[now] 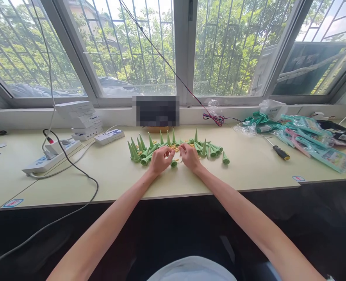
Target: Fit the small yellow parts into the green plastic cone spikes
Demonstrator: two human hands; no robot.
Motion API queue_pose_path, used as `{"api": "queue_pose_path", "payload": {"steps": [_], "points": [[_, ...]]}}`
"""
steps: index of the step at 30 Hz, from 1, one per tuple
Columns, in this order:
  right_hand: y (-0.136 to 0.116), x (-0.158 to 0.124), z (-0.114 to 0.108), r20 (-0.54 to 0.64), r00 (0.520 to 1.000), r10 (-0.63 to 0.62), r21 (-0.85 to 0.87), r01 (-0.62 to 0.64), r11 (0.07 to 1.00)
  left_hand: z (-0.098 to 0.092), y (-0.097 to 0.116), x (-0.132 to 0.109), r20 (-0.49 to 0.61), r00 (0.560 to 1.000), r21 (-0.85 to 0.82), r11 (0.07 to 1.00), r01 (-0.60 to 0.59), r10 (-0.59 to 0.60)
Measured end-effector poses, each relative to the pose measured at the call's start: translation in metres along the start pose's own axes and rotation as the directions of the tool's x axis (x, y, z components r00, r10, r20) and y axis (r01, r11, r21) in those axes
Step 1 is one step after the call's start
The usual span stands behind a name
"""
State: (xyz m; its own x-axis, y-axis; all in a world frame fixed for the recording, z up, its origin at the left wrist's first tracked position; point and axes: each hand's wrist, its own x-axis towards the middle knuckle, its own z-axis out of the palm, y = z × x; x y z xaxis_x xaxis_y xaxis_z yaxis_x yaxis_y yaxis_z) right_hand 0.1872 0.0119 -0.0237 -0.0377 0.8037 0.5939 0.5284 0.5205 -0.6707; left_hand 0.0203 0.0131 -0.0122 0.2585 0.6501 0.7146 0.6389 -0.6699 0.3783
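The cones (196, 136) lie and stand in a loose band midway along the surface (243, 175), set back from its front edge, with yellow bits (177, 148) scattered among them. The left hand (161, 159) and right hand (189, 157) meet at the middle of this band, fingers curled, each thumb near its index finger with little gap; whether either pinches a bit or a cone is too small to tell.

The upright cones look easiest to upset: tall, narrow-tipped and closely grouped, they could topple in a row if a knuckle or wrist brushes one. A small cone (173, 164) sits between the wrists, towards the front edge, where a forearm drawn inward could knock it. The lone cone (225, 158) at the band's right end lies on its side and might roll towards the front edge if nudged. The bits, loose and uncontained, could be swept out of reach or under the lying cones by a careless finger.

Towards the left corner, a black cable (95, 187) hangs over the front edge from the power strip (47, 158); a snag there could drag the strip. The screwdriver (280, 152) and packets (322, 144) near the right end seem well clear of both hands.
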Motion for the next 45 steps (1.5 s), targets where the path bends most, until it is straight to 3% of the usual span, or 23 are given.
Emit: {"api": "queue_pose_path", "payload": {"steps": [7,17,34,45], "points": [[-0.003,0.000,-0.002,-0.002,1.000,0.004,-0.046,-0.004,0.999,0.000,0.002,-0.002,0.183,0.980,0.082,0.995,0.064,-0.079],[0.001,0.001,0.002,-0.004,0.999,-0.052,-0.132,0.051,0.990,0.001,0.002,0.000,0.271,0.960,0.108,0.993,0.043,-0.071],[-0.005,-0.001,-0.001,0.046,0.999,-0.009,-0.067,0.012,0.998,0.006,-0.006,0.000,0.201,0.978,0.072,0.996,0.048,-0.062],[-0.002,0.000,0.000,0.041,0.999,-0.018,-0.003,0.018,1.000,0.009,-0.013,0.000,0.035,0.999,0.022,0.999,0.030,-0.031]]}}
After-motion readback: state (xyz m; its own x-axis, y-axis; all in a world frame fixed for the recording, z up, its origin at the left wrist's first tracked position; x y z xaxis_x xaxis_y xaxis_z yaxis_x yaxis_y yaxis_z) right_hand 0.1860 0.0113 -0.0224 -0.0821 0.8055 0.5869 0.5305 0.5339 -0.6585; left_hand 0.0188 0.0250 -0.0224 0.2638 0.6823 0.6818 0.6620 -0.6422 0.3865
